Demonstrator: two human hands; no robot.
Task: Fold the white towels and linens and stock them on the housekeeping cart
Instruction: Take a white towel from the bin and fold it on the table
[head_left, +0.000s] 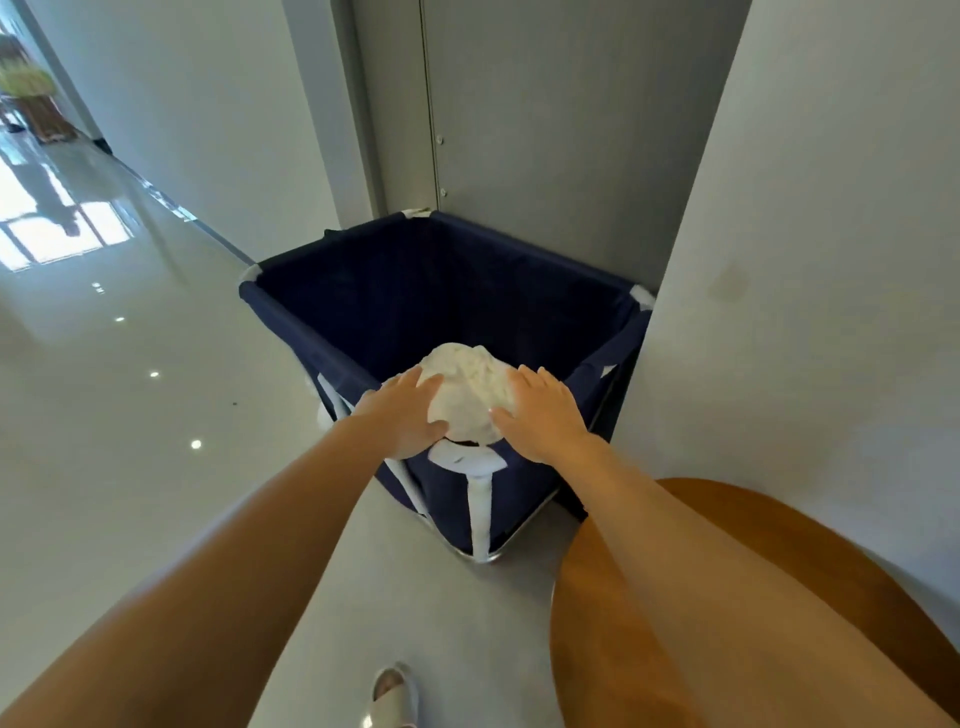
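Observation:
A crumpled white towel (470, 392) is bunched into a ball over the near corner of a navy fabric laundry hamper (322, 332) with a white tube frame. My left hand (408, 415) holds the towel's left side, thumb underneath and fingers over the top. My right hand (540, 413) holds its right side the same way. The towel sits between both palms, at about the height of the hamper's rim. The hamper's dark inside shows nothing else.
The hamper stands against a grey door (545, 130) and a white wall (805, 260) on its right. A round wooden table top (779, 597) is at lower right under my right arm. Glossy floor (130, 389) stretches away to the left. My shoe (392, 696) is below.

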